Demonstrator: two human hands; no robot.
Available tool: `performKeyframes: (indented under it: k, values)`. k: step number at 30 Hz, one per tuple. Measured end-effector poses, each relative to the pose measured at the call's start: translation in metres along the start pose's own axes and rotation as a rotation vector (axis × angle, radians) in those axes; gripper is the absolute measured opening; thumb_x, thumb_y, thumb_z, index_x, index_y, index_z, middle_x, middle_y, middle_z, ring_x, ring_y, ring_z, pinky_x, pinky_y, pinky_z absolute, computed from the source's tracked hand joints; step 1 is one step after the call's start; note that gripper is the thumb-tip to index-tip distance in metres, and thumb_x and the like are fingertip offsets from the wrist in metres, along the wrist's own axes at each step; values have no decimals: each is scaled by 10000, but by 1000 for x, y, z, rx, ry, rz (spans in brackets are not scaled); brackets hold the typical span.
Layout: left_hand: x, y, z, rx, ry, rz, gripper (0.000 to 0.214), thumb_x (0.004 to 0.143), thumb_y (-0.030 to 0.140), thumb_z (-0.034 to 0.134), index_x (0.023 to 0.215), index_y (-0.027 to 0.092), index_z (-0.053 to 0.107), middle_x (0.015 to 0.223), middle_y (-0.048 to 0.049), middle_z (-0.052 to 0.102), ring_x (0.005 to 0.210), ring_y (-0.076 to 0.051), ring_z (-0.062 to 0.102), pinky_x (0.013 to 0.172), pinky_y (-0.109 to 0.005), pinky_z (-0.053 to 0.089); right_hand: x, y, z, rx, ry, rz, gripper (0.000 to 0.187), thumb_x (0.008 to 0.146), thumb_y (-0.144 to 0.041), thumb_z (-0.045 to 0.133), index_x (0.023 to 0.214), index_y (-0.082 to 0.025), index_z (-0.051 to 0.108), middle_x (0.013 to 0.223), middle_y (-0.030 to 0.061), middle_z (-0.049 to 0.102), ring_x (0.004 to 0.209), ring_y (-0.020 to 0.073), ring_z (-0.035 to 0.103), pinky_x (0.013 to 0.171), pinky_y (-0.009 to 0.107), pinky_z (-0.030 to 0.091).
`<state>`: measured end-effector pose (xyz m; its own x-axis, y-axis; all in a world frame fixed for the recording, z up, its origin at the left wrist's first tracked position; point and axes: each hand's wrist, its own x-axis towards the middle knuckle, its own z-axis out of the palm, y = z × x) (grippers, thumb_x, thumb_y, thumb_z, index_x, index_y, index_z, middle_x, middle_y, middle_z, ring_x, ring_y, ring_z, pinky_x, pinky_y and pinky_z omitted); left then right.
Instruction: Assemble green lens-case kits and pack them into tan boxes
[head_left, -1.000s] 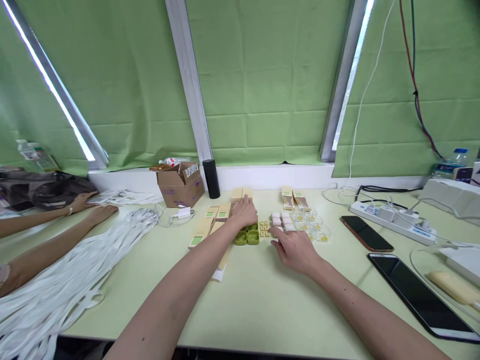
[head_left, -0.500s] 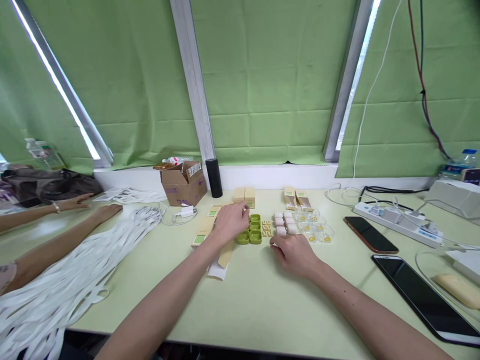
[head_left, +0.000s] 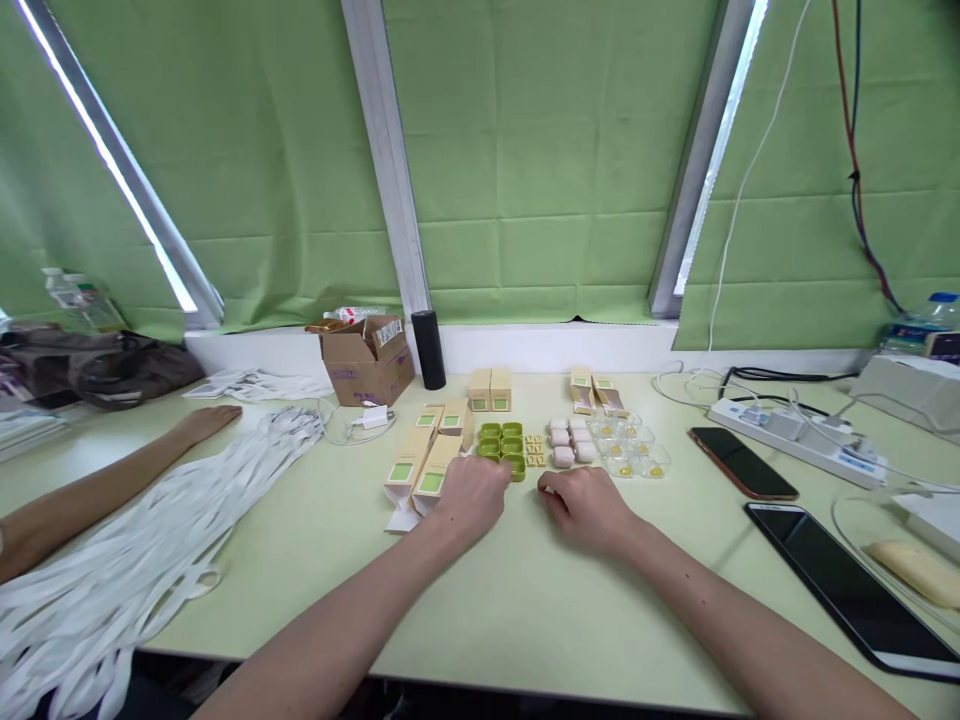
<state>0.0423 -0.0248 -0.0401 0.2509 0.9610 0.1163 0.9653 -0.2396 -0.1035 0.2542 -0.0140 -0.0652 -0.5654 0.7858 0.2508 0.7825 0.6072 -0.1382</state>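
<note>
My left hand rests in a loose fist at the near edge of a cluster of small green square cups, covering part of it. Its fingertips are tucked under, and nothing shows in them. My right hand lies with curled fingers just in front of several pale pink rounded blocks; nothing shows in it. Between the cups and the blocks sit small cream square pieces. Clear plastic cups with yellow spots stand right of the blocks. Beige cartons with green labels lie beside my left hand.
Two beige boxes and two opened cartons stand farther back, near a brown cardboard box and black cylinder. White straps and another person's arm are left; phones and a power strip right.
My left hand has drawn back toward me from over the green cups, uncovering more of them. My right hand has barely moved. One of the other person's arms at left has gone from view.
</note>
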Motion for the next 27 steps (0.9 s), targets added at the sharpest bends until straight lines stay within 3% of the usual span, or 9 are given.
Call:
performKeyframes:
  k: [5, 12, 20, 27]
  values:
    - [1, 3, 2, 14, -25, 20, 312, 851, 26, 526, 958, 207, 756, 898, -152, 795, 863, -312, 762, 716, -401, 541, 0, -1, 0, -8, 3, -1, 184, 999, -188, 573, 949, -218, 748, 820, 48, 795, 683, 192, 667, 627, 311, 264]
    - [-7, 6, -1, 33, 43, 87, 347, 839, -18, 505, 1021, 183, 721, 912, -147, 791, 848, -304, 755, 712, -392, 548, 0, 5, 1, 24, 102, 60, 184, 1006, -211, 588, 1102, -230, 744, 940, 68, 830, 785, 234, 735, 645, 313, 335]
    - [-20, 5, 4, 134, 474, 333, 309, 978, 13, 459, 1033, 200, 700, 684, -55, 700, 637, -210, 674, 580, -327, 444, 0, 12, 10, 348, 414, -3, 415, 989, -290, 616, 1380, -210, 502, 1207, 99, 779, 849, 211, 781, 675, 310, 510]
    - [-17, 4, 7, 100, 923, 479, 170, 974, 56, 561, 1000, 184, 671, 577, 23, 598, 523, -159, 551, 547, -347, 304, 2, 7, 9, 690, 494, -76, 388, 979, -317, 659, 1350, -241, 572, 1140, 95, 763, 839, 210, 763, 621, 308, 596]
